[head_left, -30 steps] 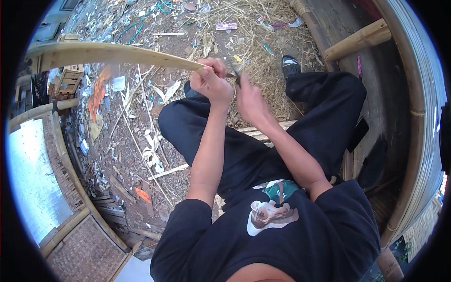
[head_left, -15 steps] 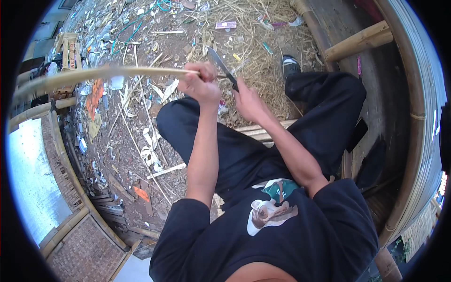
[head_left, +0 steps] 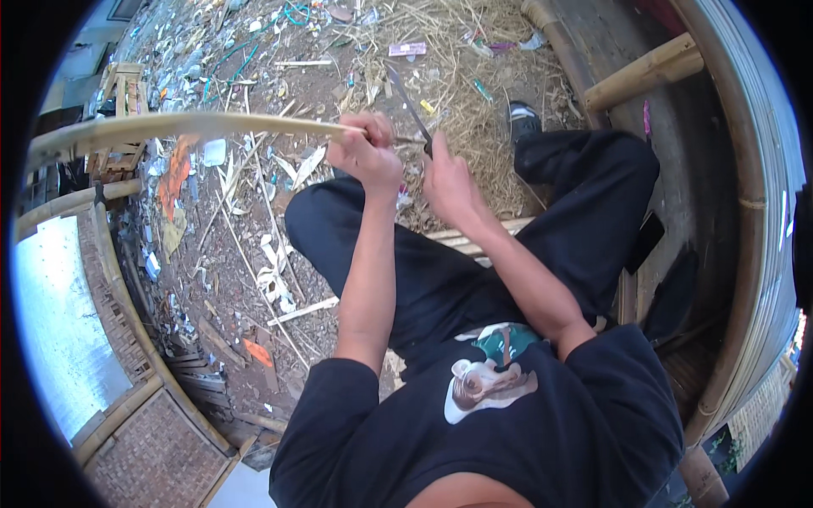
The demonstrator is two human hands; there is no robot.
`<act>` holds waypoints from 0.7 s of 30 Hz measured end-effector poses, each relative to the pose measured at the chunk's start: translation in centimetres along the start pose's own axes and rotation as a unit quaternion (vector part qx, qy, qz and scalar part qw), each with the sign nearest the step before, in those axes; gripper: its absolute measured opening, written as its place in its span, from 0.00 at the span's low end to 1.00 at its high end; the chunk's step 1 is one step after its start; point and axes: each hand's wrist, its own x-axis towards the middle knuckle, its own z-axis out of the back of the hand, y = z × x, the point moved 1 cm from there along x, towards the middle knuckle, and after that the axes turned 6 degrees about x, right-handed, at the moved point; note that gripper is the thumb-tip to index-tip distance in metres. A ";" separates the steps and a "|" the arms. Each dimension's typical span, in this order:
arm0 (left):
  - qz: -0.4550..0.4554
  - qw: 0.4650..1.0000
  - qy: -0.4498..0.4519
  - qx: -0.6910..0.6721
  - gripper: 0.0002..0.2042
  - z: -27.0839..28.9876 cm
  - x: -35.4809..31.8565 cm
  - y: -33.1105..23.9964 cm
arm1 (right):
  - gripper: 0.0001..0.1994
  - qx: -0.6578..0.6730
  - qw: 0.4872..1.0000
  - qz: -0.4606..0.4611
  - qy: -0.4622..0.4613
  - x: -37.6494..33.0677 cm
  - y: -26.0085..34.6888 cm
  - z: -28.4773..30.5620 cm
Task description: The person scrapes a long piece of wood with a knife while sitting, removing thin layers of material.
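My left hand is closed round one end of a long pale bamboo strip, whose other end reaches far out to the left and blurs there. A short bit of the strip pokes out on the right side of my fist. In my right hand is a knife, gripped by its dark handle, which my fingers mostly cover. Its narrow blade points up and away to the left, close beside the strip's short end. Whether blade and strip touch, I cannot tell.
Dirt ground with scattered litter, straw and bamboo scraps spreads ahead and left. A woven bamboo panel stands at lower left, near a wooden crate. Bamboo poles frame the right side. A dark phone-like slab lies by my right thigh.
The knife blade has turned slightly and shifted right, now seen more edge-on. The strip's far end has risen a little. Both hands keep their holds.
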 end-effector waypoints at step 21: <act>0.006 1.000 0.015 0.001 0.27 0.3 -0.3 -0.7 | 0.10 -0.073 0.997 -0.017 0.028 -0.4 -3.8 -0.5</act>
